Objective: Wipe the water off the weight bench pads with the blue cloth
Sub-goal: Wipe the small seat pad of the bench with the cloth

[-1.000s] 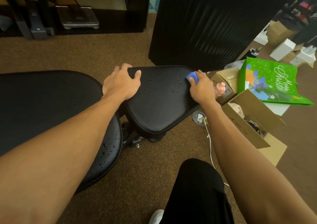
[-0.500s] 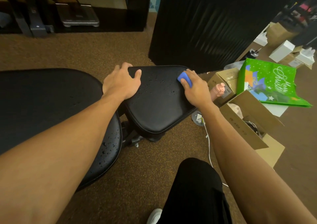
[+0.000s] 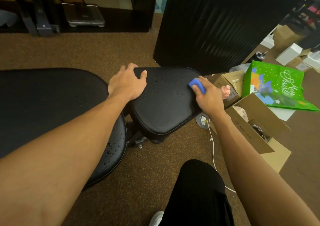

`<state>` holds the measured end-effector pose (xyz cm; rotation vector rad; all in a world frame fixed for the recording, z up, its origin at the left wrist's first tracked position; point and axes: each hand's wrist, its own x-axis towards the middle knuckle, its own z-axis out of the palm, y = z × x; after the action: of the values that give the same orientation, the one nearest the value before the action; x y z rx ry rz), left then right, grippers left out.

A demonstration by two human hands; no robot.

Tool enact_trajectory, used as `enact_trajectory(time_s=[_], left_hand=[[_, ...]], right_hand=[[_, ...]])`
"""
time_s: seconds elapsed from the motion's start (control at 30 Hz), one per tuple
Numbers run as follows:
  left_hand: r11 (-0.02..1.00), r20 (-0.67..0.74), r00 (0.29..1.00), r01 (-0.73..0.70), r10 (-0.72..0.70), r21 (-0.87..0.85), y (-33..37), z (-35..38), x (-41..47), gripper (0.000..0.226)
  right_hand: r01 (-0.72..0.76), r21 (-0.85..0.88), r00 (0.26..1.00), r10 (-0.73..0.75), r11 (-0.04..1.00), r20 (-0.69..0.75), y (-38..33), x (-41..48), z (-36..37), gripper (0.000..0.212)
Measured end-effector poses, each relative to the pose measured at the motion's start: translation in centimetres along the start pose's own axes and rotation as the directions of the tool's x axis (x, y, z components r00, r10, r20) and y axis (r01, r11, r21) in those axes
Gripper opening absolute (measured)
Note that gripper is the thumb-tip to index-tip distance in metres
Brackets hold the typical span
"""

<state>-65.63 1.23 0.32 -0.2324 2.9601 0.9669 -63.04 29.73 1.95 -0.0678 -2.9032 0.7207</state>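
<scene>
The small black seat pad (image 3: 164, 108) of the weight bench sits in the middle, with water drops across its far half. My right hand (image 3: 208, 98) presses a folded blue cloth (image 3: 196, 85) flat on the pad's right side. My left hand (image 3: 127, 83) grips the pad's far left corner, fingers wrapped over the edge. The large black back pad (image 3: 52, 101) fills the left, with drops along its near right rim; my left forearm crosses over it.
Open cardboard boxes (image 3: 254, 127) and a green gift bag (image 3: 275, 85) crowd the floor right of the bench. A white cable (image 3: 213, 149) runs past my black-trousered knee (image 3: 197, 191). A black ribbed case (image 3: 216, 23) stands behind the pad. A scale (image 3: 84, 17) lies under the far shelf.
My right hand has slid the blue cloth from the pad's far right corner inward and slightly nearer across the surface. My left hand has stayed on the left corner.
</scene>
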Motion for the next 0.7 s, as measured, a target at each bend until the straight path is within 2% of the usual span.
enact_trajectory(time_s=[0.1,0.27,0.43,0.6,0.7], left_hand=[[1.000,0.002,1.000,-0.004,0.004,-0.003,0.1,-0.1,-0.1,0.058],[1.000,0.003,1.000,0.003,-0.003,0.008,0.1,-0.1,-0.1,0.058],[1.000,0.001,1.000,-0.006,0.006,0.000,-0.1,0.0,0.0,0.058],[1.000,-0.002,1.000,-0.004,0.004,0.006,0.0,0.0,0.0,0.058],[1.000,-0.002,1.000,-0.004,0.004,0.004,-0.1,0.1,0.0,0.058]], right_hand=[[-0.069,-0.035,0.997,0.069,0.997,-0.018,-1.1,1.5,1.0,0.051],[0.104,-0.044,0.992,-0.101,0.994,0.072,-1.0,0.0,1.2,0.050],[-0.049,-0.049,0.998,0.047,0.998,-0.033,-0.4,0.5,1.0,0.050],[0.119,-0.064,0.992,-0.116,0.991,0.055,-0.4,-1.2,1.2,0.051],[0.076,-0.066,0.997,-0.076,0.995,-0.003,0.9,-1.7,0.3,0.050]])
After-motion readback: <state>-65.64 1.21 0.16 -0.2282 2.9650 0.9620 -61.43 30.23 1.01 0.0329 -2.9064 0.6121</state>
